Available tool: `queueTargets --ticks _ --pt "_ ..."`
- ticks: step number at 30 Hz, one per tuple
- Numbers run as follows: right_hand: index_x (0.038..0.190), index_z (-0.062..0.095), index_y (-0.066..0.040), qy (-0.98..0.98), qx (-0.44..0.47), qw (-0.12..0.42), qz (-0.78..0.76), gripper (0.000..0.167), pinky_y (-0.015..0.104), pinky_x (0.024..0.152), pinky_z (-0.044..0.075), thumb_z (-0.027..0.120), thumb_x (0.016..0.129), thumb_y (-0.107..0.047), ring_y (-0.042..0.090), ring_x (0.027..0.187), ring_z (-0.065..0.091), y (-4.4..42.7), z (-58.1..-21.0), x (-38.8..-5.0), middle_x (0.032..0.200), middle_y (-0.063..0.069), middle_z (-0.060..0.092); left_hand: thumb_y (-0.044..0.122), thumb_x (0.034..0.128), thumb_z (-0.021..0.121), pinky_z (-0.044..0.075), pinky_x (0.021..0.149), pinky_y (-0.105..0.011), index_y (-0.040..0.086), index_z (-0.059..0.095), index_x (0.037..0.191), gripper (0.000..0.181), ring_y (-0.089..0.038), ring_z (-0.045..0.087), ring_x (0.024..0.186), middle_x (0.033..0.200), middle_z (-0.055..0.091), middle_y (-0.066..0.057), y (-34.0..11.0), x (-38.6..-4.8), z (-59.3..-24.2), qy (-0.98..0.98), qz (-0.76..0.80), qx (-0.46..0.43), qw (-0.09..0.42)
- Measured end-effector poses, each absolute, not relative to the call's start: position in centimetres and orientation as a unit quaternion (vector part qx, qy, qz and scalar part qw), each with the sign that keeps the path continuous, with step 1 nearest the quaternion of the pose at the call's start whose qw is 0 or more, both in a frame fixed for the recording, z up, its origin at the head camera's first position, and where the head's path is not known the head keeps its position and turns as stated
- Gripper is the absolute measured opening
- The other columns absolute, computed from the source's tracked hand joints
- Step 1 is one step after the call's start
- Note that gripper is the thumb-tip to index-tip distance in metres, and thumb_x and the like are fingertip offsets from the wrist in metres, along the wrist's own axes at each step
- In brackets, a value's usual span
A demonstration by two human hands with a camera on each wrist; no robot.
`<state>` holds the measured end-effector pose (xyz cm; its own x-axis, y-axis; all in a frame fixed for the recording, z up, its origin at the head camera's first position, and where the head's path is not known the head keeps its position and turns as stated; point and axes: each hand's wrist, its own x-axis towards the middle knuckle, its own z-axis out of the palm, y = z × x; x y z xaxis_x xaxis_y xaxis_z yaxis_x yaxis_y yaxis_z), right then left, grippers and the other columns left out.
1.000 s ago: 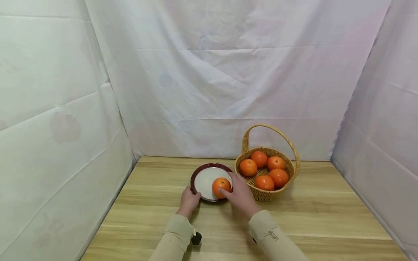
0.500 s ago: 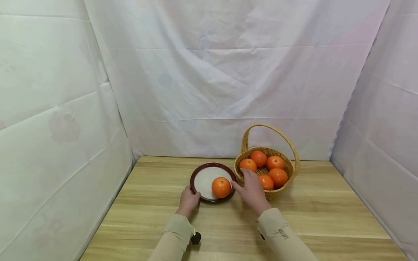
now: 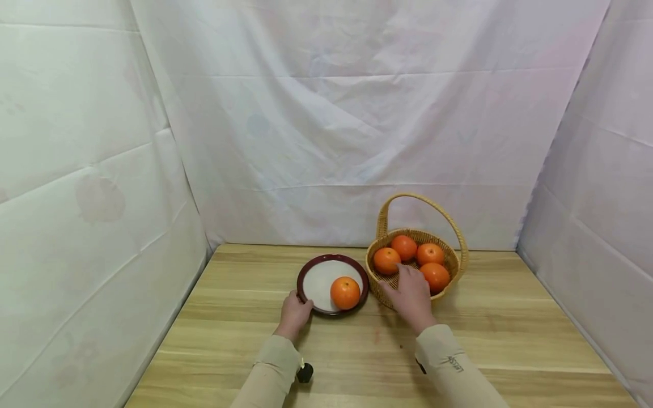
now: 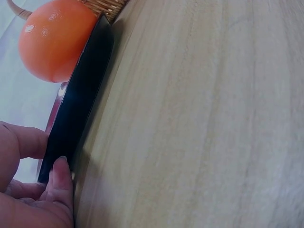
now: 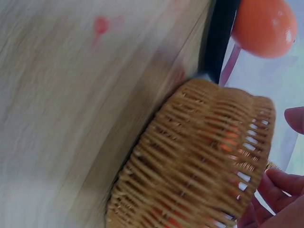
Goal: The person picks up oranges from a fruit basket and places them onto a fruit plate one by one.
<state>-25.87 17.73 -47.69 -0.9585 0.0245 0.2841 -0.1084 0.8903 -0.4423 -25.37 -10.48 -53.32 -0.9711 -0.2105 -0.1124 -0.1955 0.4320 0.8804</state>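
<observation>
A white plate (image 3: 317,283) with a dark red rim lies on the table, and one glossy, round orange fruit (image 3: 345,293) sits on its right side. My left hand (image 3: 294,316) pinches the plate's near left edge; the left wrist view shows the thumb and fingers (image 4: 60,178) at the dark side of the plate. Over the front of a wicker basket (image 3: 371,279) is my right hand (image 3: 412,294), its fingers spread and loosely bent. Several similar fruits (image 3: 387,261) lie in the basket. The hand hides the front one almost wholly, so contact with it cannot be told.
The basket's tall arched handle (image 3: 442,211) rises behind the right hand. Close to the plate's right edge stands the basket. White cloth (image 3: 326,130) hangs behind and at both sides of the wooden table (image 3: 245,340). A small black object (image 3: 305,373) is by the left cuff.
My right hand has left the fruit on the plate and moved right, over the basket's front. The left hand, the plate and its fruit have stayed in place.
</observation>
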Motion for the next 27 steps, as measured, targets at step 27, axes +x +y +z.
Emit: queueTargets --ticks 27 --pt "0.146 0.034 0.014 -0.969 -0.064 0.051 0.233 0.085 0.067 0.103 0.034 0.065 0.093 -0.045 0.059 0.127 0.035 20.7 -47.9 -26.2 0.140 0.042 0.036 0.013 0.0924 0.063 0.050 0.092 -0.045 -0.013 0.047 0.137 0.054 -0.032 0.059 0.107 0.123 0.061 -0.028 -10.7 -25.6 -53.9 -0.845 -0.520 0.123 0.000"
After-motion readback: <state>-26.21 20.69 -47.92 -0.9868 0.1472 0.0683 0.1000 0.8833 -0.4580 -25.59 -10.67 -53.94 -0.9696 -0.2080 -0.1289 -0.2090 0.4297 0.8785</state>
